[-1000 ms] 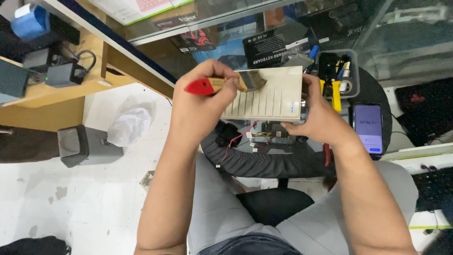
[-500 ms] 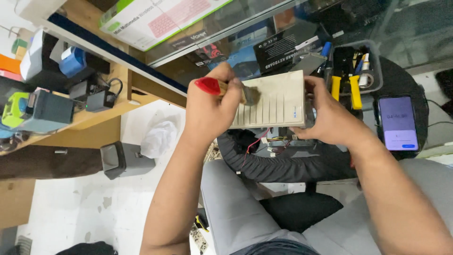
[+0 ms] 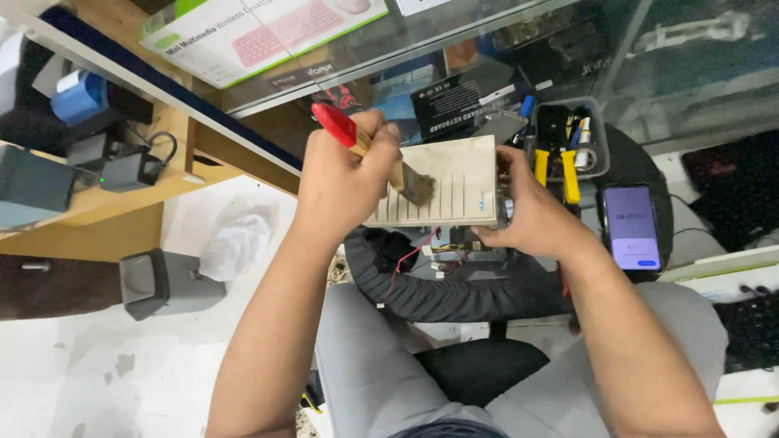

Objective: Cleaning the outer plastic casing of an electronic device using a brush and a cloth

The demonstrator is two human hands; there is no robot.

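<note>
Shifted since half a second ago: brush bristles now lower on the beige panel, red handle tip tilted further up and left. Left hand curled tight, fingers clamped together around a paintbrush with red-tipped wooden handle; dark bristles pressed flat against the face of a beige vented casing. Right hand gripping the casing's right edge, fingers closed around that side, thumb on the front. Casing held upright over a round black stool, loose red and black wires and small parts lying just beneath it. Just right of the casing, a grey tool tray with yellow-handled pliers; beside that, a lit smartphone lying flat on the stool's edge. Above, a glass display counter with boxed keyboards inside. Far left, a wooden shelf bearing dark adapters, and below it a small grey bin with crumpled white plastic touching it on a pale floor.
</note>
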